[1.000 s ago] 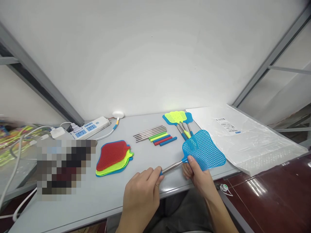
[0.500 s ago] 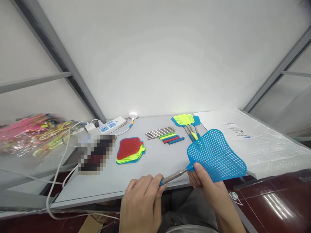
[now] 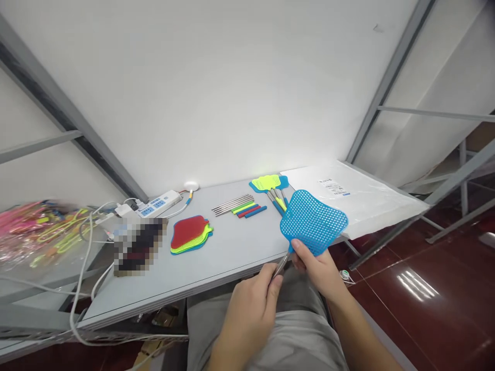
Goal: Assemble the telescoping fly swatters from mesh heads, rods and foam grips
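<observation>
I hold a blue fly swatter point(image 3: 314, 221) over the table's front edge, its mesh head pointing up and to the right. My right hand point(image 3: 317, 270) is closed around the neck of the head, thumb on top. Lower down, my left hand point(image 3: 253, 299) wraps the metal rod point(image 3: 283, 264) and hides its lower end. Beyond the head lies a bunch of finished-looking swatters point(image 3: 266, 182) with yellow and blue heads. Thin metal rods point(image 3: 232, 204) and several coloured tube grips point(image 3: 249, 210) lie side by side in mid-table. Loose swatter heads point(image 3: 188, 232), red on top, are stacked to the left.
A power strip point(image 3: 157, 204) with white cables stands at the table's back left. Plastic-wrapped colourful items point(image 3: 46, 224) lie farther left. A blurred-out object point(image 3: 139, 247) sits near the left edge. White wrapped sheeting point(image 3: 356, 198) covers the right side, by a metal frame.
The camera view has swung right, so the table things appear farther left. My left hand now sits closer to my right along the rod, and the blue grip end is covered.
</observation>
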`<state>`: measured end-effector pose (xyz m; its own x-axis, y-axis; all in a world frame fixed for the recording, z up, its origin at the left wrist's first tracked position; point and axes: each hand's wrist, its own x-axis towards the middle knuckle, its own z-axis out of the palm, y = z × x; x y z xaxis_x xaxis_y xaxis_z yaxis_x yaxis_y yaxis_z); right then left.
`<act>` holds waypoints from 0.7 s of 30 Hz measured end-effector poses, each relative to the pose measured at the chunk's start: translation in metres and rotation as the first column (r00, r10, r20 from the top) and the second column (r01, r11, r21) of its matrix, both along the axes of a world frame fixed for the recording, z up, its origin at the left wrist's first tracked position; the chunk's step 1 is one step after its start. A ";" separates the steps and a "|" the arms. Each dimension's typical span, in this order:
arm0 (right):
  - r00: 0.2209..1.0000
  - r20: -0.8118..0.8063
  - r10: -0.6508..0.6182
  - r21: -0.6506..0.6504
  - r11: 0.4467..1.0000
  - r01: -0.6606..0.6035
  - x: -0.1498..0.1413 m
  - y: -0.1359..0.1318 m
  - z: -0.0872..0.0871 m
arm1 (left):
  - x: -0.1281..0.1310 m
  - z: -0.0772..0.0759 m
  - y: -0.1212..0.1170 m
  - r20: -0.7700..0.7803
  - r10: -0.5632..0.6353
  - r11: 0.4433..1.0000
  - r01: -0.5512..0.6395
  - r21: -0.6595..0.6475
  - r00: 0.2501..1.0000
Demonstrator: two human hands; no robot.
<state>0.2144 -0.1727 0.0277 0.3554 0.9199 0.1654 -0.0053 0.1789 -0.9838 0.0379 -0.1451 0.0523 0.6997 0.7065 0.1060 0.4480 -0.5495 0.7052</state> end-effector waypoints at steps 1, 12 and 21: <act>1.000 0.001 0.025 0.023 0.999 -0.025 0.001 0.000 0.001 | 0.002 0.001 -0.002 0.016 0.006 1.000 -0.006 -0.020 1.000; 0.987 0.000 0.158 0.032 0.987 -0.158 0.012 -0.024 0.029 | 0.018 0.009 -0.031 0.248 0.035 0.947 0.047 -0.318 0.968; 0.986 0.034 0.165 -0.033 0.986 -0.163 0.008 -0.012 0.022 | 0.007 0.018 -0.018 0.042 0.066 0.997 -0.068 0.045 0.997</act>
